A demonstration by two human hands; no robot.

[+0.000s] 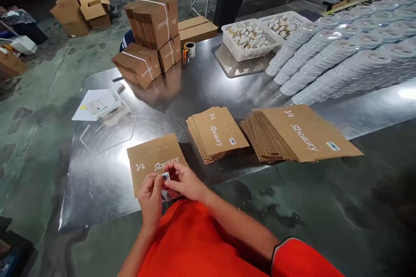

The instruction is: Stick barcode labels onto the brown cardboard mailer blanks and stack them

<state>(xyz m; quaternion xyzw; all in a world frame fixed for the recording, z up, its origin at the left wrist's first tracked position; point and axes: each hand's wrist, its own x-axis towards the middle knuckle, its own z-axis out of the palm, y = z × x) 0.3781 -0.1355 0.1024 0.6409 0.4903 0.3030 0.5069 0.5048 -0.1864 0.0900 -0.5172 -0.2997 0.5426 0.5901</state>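
Note:
A flat brown cardboard box printed "Beauty" lies at the near edge of the steel table. Just over its near side, my left hand and my right hand meet, pinching a small barcode sticker and a strip of label backing between the fingers. To the right lie two stacks of the same flat boxes, a smaller stack and a larger fanned stack, each top box bearing a barcode label.
Strapped bundles of flat boxes and a tape roll stand at the far side. White baskets hold small items. Rows of stacked white lids fill the right. Paper and a clear sheet lie left.

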